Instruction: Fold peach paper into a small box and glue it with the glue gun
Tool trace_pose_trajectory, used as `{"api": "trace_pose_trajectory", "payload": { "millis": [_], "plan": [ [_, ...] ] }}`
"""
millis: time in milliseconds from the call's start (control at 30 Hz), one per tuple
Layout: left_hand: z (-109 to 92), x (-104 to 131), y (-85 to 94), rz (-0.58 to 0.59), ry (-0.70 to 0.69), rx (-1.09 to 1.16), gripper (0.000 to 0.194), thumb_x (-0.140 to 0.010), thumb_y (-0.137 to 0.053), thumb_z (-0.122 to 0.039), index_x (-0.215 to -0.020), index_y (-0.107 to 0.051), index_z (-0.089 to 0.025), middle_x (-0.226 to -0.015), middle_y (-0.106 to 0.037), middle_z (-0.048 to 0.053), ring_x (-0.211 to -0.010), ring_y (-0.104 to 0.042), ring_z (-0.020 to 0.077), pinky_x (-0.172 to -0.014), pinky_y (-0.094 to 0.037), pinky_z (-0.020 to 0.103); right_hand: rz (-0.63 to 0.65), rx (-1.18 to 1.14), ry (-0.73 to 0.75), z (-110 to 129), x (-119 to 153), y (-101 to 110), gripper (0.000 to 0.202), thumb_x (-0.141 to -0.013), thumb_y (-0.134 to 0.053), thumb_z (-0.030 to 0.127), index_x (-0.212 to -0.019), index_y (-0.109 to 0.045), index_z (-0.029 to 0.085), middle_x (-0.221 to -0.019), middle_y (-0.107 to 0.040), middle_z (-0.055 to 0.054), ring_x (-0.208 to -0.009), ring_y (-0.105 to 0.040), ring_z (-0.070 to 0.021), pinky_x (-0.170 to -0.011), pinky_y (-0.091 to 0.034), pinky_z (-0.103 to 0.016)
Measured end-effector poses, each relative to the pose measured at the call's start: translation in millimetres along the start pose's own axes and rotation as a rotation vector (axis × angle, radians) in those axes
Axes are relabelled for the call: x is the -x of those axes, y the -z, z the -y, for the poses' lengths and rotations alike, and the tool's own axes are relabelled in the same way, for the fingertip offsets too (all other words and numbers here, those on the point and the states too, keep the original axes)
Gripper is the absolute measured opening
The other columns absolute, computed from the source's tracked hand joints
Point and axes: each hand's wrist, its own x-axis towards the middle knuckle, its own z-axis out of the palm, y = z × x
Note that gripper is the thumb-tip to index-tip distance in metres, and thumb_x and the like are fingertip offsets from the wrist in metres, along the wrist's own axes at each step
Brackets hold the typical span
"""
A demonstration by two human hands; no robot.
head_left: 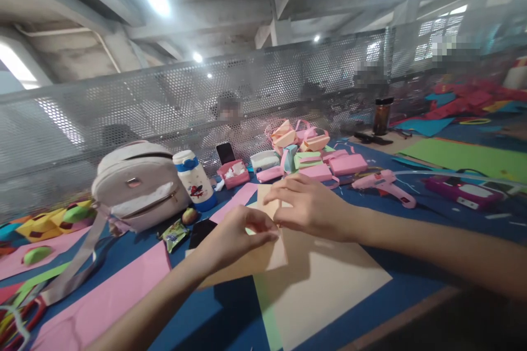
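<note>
In the middle of the head view, my left hand [242, 235] and my right hand [307, 205] are close together on a thin peach sheet [247, 267], paper or foam. My left thumb and fingers pinch its edge. My right fingers are bent over a raised, upright part of peach material; the exact contact is partly hidden by the fingers. Beneath lies a larger cream sheet [329, 288] with a green sheet [267, 310] showing at its left edge.
A pink glue gun [385, 184] lies to the right, near a purple box [461, 193]. Behind my hands are several small pink bags [348, 163]. At left stand a white backpack [138, 186] and a bottle [193, 181]. A pink sheet [111, 290] lies front left.
</note>
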Motion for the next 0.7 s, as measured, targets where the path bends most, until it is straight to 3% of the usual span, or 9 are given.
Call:
{"api": "trace_pose_trajectory", "payload": {
  "millis": [67,167,300,433,600,700],
  "plan": [
    [0.1,-3.2,2.7,-0.093,-0.003,0.071,0.019,-0.080,-0.068,-0.033,-0.074,-0.075,-0.017,-0.074,-0.077,0.003,-0.069,-0.068,0.0163,-0.073,-0.053,0.028,-0.042,0.019,-0.098,-2.6,-5.9,3.4,0.013,-0.098,-0.056,0.024,-0.105,-0.066,0.018,-0.128,-0.063,-0.010,-0.119,-0.051,-0.0262,-0.097,-0.039,-0.041],
    [-0.6,-6.6,2.4,-0.284,-0.002,0.179,0.021,-0.079,-0.069,-0.037,-0.079,-0.077,-0.017,-0.082,-0.078,0.005,-0.072,-0.068,0.0175,-0.072,-0.054,0.029,-0.031,-0.066,-0.359,-6.2,-12.1,8.0,0.035,-0.094,-0.063,0.032,-0.122,-0.056,0.014,-0.124,-0.062,-0.016,-0.114,-0.056,-0.0288,-0.087,-0.046,-0.039],
    [-0.6,-6.0,-6.5,-0.361,0.008,0.252,0.032,-0.085,-0.063,-0.044,-0.092,-0.078,-0.017,-0.092,-0.078,0.007,-0.089,-0.070,0.0234,-0.083,-0.055,0.033,0.136,-0.402,-0.590,-10.4,-9.3,5.6,0.010,-0.095,-0.057,0.021,-0.100,-0.065,0.017,-0.091,-0.071,-0.004,-0.078,-0.064,-0.0176,-0.067,-0.043,-0.027],
    [7.5,-3.6,-14.4,-0.386,0.013,0.286,0.043,-0.096,-0.045,-0.048,-0.104,-0.076,-0.018,-0.109,-0.076,0.009,-0.103,-0.069,0.0261,-0.097,-0.052,0.040,0.144,-0.803,-0.671,-14.6,2.2,-1.8,0.026,-0.098,-0.045,0.021,-0.089,-0.068,0.015,-0.078,-0.066,-0.003,-0.070,-0.061,-0.0149,-0.063,-0.044,-0.025],
    [21.1,-5.0,-18.0,-0.301,-0.281,0.059,0.031,-0.095,-0.046,-0.022,-0.117,-0.068,-0.024,-0.124,-0.070,0.007,-0.119,-0.063,0.0231,-0.103,-0.048,0.038,0.092,-1.058,-0.737,-16.3,14.1,-10.1,0.024,-0.093,-0.056,0.034,-0.101,-0.068,0.014,-0.089,-0.067,-0.004,-0.078,-0.063,-0.0167,-0.067,-0.050,-0.026],
    [26.3,-8.9,-20.3,-0.389,-0.426,-0.193,0.032,-0.093,-0.046,-0.012,-0.116,-0.066,-0.024,-0.121,-0.071,0.008,-0.116,-0.064,0.0223,-0.098,-0.050,0.037,0.044,-1.154,-0.785,-13.5,17.2,-17.5,0.029,-0.086,-0.065,0.035,-0.106,-0.067,0.014,-0.097,-0.069,-0.006,-0.082,-0.064,-0.0171,-0.070,-0.052,-0.027]
  ]
}}
